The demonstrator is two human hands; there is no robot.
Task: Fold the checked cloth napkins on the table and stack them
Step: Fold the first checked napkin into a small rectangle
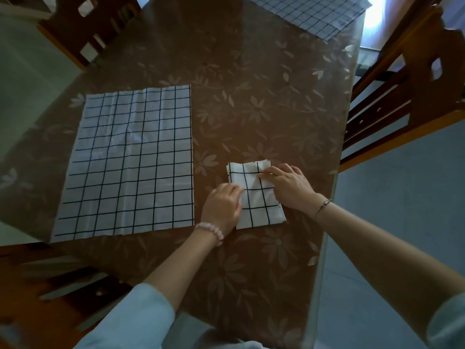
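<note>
Folded napkin (254, 197) | left hand (222, 206) on left edge | right hand (286, 185) atop

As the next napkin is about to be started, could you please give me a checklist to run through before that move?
1. Folded napkin lies flat on the table: ok.
2. Its layers line up: not ok, offset at the far right corner.
3. Left hand and right hand both rest on it: ok.
4. Left hand's grip: cannot tell.
5. Flat napkin lies unfolded, apart from it: ok.
6. Far napkin fully in view: not ok, cut off by the frame.
</note>
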